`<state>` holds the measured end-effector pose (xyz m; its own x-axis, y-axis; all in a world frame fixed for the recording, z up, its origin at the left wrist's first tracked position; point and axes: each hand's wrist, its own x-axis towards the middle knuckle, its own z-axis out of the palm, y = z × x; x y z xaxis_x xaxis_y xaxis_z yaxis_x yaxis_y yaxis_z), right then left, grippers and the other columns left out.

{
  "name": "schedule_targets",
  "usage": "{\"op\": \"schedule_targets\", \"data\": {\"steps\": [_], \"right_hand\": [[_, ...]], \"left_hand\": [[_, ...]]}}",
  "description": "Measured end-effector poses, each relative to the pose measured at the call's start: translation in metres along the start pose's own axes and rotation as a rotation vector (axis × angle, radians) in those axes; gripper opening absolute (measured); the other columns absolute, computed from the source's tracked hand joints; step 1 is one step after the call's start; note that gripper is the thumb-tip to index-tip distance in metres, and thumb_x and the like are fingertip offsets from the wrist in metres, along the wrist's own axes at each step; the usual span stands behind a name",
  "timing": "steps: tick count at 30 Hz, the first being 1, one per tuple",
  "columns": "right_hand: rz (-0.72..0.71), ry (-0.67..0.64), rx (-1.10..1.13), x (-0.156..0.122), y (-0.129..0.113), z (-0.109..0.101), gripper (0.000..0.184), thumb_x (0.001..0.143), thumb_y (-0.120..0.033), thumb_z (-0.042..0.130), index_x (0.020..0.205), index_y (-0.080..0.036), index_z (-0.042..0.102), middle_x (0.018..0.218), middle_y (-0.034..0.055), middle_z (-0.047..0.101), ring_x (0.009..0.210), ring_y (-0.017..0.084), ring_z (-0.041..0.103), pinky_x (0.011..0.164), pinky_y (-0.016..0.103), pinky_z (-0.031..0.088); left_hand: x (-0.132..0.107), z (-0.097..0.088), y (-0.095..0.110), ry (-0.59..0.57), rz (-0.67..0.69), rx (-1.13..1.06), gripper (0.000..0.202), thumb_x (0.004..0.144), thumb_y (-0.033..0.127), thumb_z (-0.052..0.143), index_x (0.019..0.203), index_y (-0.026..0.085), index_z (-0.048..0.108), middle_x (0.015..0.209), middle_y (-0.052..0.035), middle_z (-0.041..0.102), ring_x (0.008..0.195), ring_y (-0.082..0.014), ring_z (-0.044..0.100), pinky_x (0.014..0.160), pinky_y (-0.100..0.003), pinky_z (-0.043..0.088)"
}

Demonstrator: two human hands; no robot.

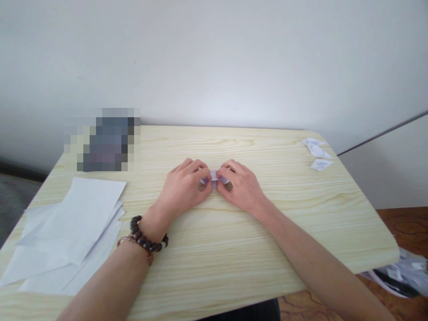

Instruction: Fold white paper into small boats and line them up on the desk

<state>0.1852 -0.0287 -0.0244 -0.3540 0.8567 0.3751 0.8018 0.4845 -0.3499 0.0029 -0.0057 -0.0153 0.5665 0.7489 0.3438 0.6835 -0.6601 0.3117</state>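
Both forearms are bare, with no sleeves reaching into view. The left wrist carries a bracelet of round, dark brown beads (147, 238), glossy and closely strung, and just behind it a thin reddish cord (129, 240). The right wrist wears nothing.

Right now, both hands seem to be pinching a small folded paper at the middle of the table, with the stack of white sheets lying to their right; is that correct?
Nearly: the head view shows the stack of white sheets on the left. The left hand and right hand do pinch the small folded paper mid-table.
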Motion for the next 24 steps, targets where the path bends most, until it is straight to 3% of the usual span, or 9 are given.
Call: {"op": "schedule_targets", "data": {"steps": [6, 17, 24], "right_hand": [[0.01, -0.028, 0.03, 0.0011, 0.0026, -0.0015, 0.011, 0.085, -0.02, 0.053, 0.089, -0.02, 0.063, 0.095, 0.0055, 0.061, 0.085, 0.019, 0.058, 0.077, 0.032, 0.045], [-0.034, -0.001, 0.008, -0.001, 0.0045, -0.0014, 0.01, 0.085, -0.019, 0.054, 0.08, -0.019, 0.063, 0.094, 0.0037, 0.063, 0.079, 0.016, 0.059, 0.073, 0.029, 0.045], [-0.003, -0.024, 0.053, -0.0016, 0.0046, -0.0051, 0.012, 0.085, -0.024, 0.057, 0.092, -0.019, 0.065, 0.098, 0.0042, 0.063, 0.087, 0.018, 0.061, 0.079, 0.031, 0.046]], "left_hand": [[0.0012, -0.0001, 0.0006, -0.011, -0.047, -0.013, 0.013, 0.084, 0.024, 0.057, 0.088, 0.019, 0.068, 0.092, -0.0054, 0.064, 0.085, -0.0208, 0.056, 0.075, -0.032, 0.047], [0.0017, 0.0006, -0.0026, -0.055, -0.027, 0.006, 0.013, 0.083, 0.022, 0.058, 0.077, 0.017, 0.068, 0.086, -0.0051, 0.064, 0.08, -0.0195, 0.058, 0.073, -0.031, 0.046], [-0.0011, 0.0027, -0.0049, -0.016, -0.009, -0.025, 0.018, 0.086, 0.029, 0.058, 0.096, 0.022, 0.071, 0.09, -0.0033, 0.065, 0.081, -0.0186, 0.059, 0.073, -0.031, 0.046]]}}
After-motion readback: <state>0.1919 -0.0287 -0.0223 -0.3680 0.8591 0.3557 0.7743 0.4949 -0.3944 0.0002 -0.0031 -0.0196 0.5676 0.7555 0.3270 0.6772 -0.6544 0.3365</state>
